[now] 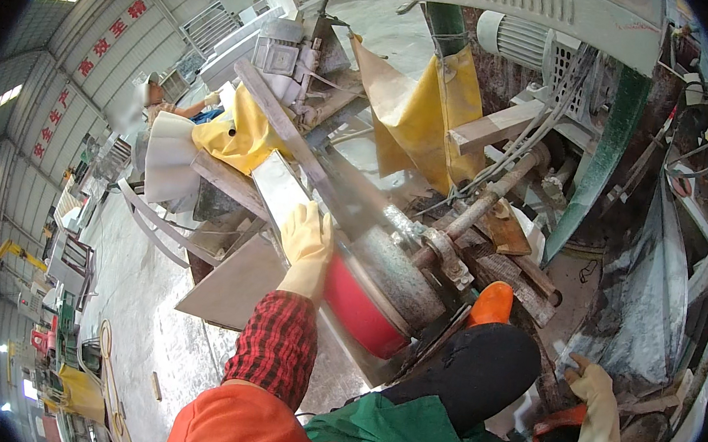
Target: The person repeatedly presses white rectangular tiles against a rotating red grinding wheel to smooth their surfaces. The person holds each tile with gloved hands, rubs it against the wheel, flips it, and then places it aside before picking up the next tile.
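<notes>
Left hand [306, 235] fingers flat on stone slab [282, 186] — right hand [593, 393] curled, grip unclear.

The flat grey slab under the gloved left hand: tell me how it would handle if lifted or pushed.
The slab looks like a thin cut stone tile, so probably stiff and heavy for its size. Its thin edges suggest it could chip or snap if dropped. The wet, glossy face under the left hand may be slippery.

A yellow plastic sheet [421, 112] hangs over the machine frame, beside a grey ribbed electric motor [512, 35]. A green slanted steel post [603, 152] stands to the right. Farther left, another person [159, 101] works near stacked pale slabs [166, 158].
</notes>
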The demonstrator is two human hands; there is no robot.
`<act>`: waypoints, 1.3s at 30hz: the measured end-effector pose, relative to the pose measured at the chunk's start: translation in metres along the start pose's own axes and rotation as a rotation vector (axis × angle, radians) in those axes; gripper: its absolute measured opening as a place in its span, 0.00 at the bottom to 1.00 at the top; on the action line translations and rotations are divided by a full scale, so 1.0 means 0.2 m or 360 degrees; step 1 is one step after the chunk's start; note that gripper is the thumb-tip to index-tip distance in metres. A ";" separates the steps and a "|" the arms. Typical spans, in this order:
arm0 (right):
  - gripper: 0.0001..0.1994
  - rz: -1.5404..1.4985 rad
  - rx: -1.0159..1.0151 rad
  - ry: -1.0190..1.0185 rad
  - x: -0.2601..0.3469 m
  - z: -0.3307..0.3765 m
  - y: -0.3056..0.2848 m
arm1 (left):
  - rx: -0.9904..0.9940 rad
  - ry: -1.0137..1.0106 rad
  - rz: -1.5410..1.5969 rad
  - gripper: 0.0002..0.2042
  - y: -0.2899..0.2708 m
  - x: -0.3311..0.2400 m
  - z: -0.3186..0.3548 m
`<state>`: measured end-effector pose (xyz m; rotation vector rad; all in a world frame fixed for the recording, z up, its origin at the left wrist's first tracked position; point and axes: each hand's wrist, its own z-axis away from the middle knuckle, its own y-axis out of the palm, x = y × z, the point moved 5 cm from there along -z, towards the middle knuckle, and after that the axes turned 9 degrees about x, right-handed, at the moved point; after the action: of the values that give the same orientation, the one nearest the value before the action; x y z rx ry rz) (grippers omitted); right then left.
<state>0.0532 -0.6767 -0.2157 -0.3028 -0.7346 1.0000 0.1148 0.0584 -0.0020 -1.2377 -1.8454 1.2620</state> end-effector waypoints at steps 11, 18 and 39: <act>0.28 -0.0060 -0.0037 -0.0071 -0.11 -0.08 0.01 | 0.0022 0.0009 0.0067 0.19 -0.03 -0.05 0.04; 0.30 0.0426 0.0037 0.0053 0.38 0.19 -0.06 | 0.0058 0.0002 -0.0019 0.20 -0.09 0.00 0.08; 0.29 0.0110 0.0008 -0.0039 0.07 0.02 -0.01 | 0.0127 0.0056 0.0039 0.25 -0.04 -0.09 0.13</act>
<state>0.0557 -0.6664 -0.2060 -0.3138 -0.7477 1.0727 0.0971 0.0318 -0.0032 -1.2351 -1.7427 1.3059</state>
